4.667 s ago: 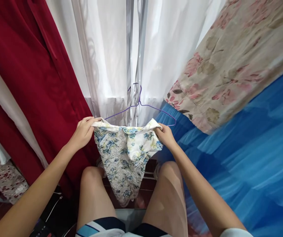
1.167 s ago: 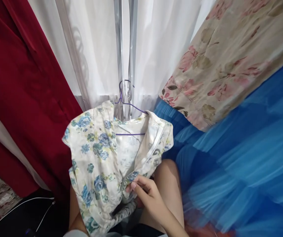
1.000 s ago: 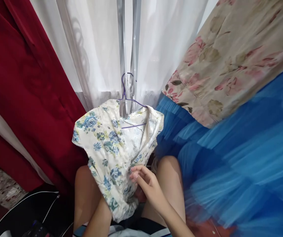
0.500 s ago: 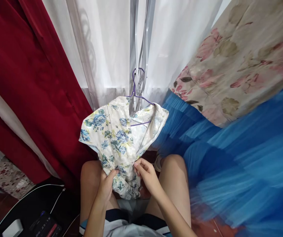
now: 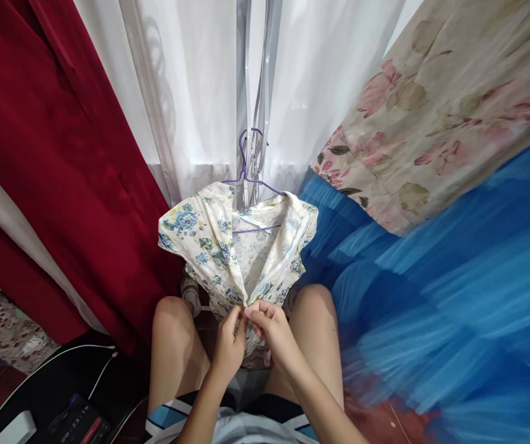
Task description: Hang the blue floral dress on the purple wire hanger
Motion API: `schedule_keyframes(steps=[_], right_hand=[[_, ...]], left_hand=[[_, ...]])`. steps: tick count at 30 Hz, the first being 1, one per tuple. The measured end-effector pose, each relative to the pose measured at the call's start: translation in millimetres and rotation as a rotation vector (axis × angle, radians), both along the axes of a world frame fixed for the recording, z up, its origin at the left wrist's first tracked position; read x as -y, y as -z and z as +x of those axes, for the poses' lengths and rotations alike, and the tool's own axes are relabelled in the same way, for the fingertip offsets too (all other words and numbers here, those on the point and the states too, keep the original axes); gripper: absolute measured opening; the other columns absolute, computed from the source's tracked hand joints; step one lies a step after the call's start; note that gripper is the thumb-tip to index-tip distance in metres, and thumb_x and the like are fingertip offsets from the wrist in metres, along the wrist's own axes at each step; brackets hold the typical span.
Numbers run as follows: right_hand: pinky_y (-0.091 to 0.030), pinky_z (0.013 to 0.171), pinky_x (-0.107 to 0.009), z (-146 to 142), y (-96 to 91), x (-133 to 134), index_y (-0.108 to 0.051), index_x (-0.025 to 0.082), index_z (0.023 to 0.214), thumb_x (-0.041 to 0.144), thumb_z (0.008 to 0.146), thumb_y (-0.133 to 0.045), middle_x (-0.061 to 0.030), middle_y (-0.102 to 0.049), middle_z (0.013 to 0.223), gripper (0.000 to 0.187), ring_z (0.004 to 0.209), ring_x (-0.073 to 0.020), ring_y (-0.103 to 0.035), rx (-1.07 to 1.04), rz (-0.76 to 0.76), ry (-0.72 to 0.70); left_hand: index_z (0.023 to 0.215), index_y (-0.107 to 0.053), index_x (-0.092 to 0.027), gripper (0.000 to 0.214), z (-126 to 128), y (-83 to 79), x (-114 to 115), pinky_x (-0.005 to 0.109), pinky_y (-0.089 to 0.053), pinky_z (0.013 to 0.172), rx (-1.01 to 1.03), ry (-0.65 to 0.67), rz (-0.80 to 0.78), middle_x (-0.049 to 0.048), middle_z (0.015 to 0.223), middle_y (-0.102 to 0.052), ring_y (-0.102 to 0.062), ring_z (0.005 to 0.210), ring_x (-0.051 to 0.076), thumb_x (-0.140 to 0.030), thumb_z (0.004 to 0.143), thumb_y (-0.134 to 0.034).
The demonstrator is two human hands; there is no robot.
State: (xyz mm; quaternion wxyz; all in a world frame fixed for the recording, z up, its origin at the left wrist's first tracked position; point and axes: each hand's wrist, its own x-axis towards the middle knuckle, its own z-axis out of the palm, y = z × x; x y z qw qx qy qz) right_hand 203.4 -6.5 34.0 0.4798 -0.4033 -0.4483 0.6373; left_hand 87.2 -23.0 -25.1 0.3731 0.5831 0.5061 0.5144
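A white blouse with blue flowers (image 5: 200,237) hangs in front of me on a purple hanger (image 5: 245,172). Its front is parted in a V down to my fingers, and the patterned inside of the back shows through. My left hand (image 5: 231,342) pinches the front edge at the bottom of the V. Right beside it, my right hand (image 5: 272,327) pinches the other edge, the two sets of fingertips nearly touching. Whatever small fastening may lie between the fingertips is hidden. The lower part of the blouse hangs behind my hands, between my knees.
White curtains (image 5: 191,80) with pale straps (image 5: 258,74) hang behind the hanger. A red cloth (image 5: 84,185) is at left, a blue tulle skirt (image 5: 408,308) and a floral fabric (image 5: 394,142) at right. A phone (image 5: 80,422) and a white charger (image 5: 16,427) lie at lower left.
My left hand has moved right and up from the blouse's side to the front edge, meeting my right hand. The neckline now hangs centred in a V.
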Motion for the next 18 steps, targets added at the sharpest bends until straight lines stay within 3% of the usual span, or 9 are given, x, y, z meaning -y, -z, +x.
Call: schedule_keyframes(steps=[3, 8, 11, 13, 15, 18], right_hand=[[-0.015, 0.047, -0.026, 5.5, -36.4, -21.9, -0.055, 0.018, 0.062, 0.031, 0.077, -0.069, 0.0072, -0.04, 0.044, 0.024, 0.043, -0.0075, -0.024, -0.065, 0.038, 0.029], [-0.013, 0.045, -0.025, 1.9, -129.7, -84.8, -0.06, 0.015, 0.066, 0.026, 0.068, -0.072, 0.0087, -0.037, 0.047, 0.016, 0.043, -0.0059, -0.024, -0.175, 0.19, -0.009], [-0.011, 0.045, -0.024, -5.3, -167.9, -108.3, -0.062, 0.014, 0.068, 0.024, 0.065, -0.071, 0.0094, -0.035, 0.047, 0.014, 0.043, -0.0048, -0.025, -0.223, 0.226, -0.01], [-0.012, 0.044, -0.024, -8.1, -176.8, -111.6, -0.062, 0.014, 0.067, 0.024, 0.065, -0.07, 0.0091, -0.036, 0.047, 0.014, 0.043, -0.0046, -0.026, -0.23, 0.266, 0.033], [-0.013, 0.044, -0.024, -8.8, -174.4, -107.9, -0.061, 0.014, 0.068, 0.025, 0.067, -0.069, 0.0087, -0.038, 0.046, 0.013, 0.042, -0.005, -0.027, -0.215, 0.291, 0.073], [-0.014, 0.044, -0.024, -8.1, -161.6, -98.6, -0.061, 0.016, 0.07, 0.026, 0.07, -0.068, 0.009, -0.039, 0.044, 0.012, 0.04, -0.0057, -0.027, -0.169, 0.305, 0.13]], left_hand=[[0.089, -0.059, -0.023, 0.024, -6.9, 1.1, 1.4, 0.034, -0.048, 0.085, -0.067, -0.013, 0.015, 0.006, 0.086, -0.063, -0.061, 0.089, 0.025, -0.044, 0.095, -0.048], [0.084, -0.054, -0.025, 0.022, -11.2, 10.0, 9.1, 0.031, -0.046, 0.08, -0.183, -0.021, 0.019, 0.0036, 0.084, -0.061, -0.061, 0.084, 0.023, -0.04, 0.097, -0.044], [0.086, -0.054, -0.024, 0.02, -14.4, 18.9, 6.6, 0.031, -0.046, 0.079, -0.24, -0.018, 0.035, 0.0036, 0.085, -0.062, -0.062, 0.084, 0.023, -0.037, 0.097, -0.044], [0.087, -0.055, -0.024, 0.02, -18.1, 20.9, 1.0, 0.031, -0.047, 0.079, -0.257, 0.014, 0.039, 0.0035, 0.084, -0.062, -0.061, 0.083, 0.022, -0.036, 0.098, -0.043], [0.087, -0.056, -0.023, 0.021, -22.7, 13.3, -7.6, 0.031, -0.047, 0.079, -0.264, 0.066, 0.051, 0.0038, 0.085, -0.062, -0.061, 0.083, 0.022, -0.035, 0.097, -0.044], [0.094, -0.061, -0.023, 0.016, -30.3, -26.9, -26.5, 0.032, -0.048, 0.083, -0.241, 0.059, 0.145, 0.0052, 0.092, -0.065, -0.061, 0.089, 0.021, -0.033, 0.097, -0.048]])
